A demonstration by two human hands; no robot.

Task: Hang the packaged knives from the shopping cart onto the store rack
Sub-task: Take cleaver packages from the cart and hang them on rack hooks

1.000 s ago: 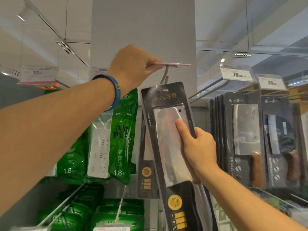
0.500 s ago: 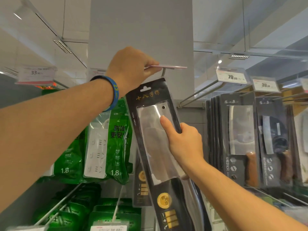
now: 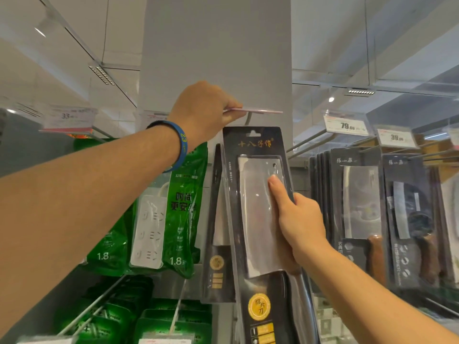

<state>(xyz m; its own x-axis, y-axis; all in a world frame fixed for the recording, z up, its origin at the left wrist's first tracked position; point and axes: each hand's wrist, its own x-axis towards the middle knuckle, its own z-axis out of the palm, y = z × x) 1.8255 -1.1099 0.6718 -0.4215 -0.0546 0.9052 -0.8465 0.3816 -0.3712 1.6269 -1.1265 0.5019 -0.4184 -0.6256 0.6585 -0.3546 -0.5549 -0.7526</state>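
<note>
A black packaged cleaver [image 3: 255,219] stands nearly upright in the middle of the view, its hang hole just below a rack hook [image 3: 248,119]. My right hand [image 3: 295,222] grips the pack's right edge, thumb flat on the clear blister over the blade. My left hand [image 3: 206,110] is raised above it and pinches the flipped-up pink price tag holder [image 3: 258,111] at the hook's tip. A second packaged knife [image 3: 217,232] hangs on the hook behind the held one.
Green power-strip packs [image 3: 173,207] hang to the left, with more on a lower row. Rows of black packaged knives [image 3: 355,207] hang on hooks to the right under price tags [image 3: 345,125]. A grey pillar [image 3: 216,58] rises behind the hook.
The held pack has swung from a leftward tilt to nearly upright and risen toward the hook. My left hand keeps hold of the tag holder.
</note>
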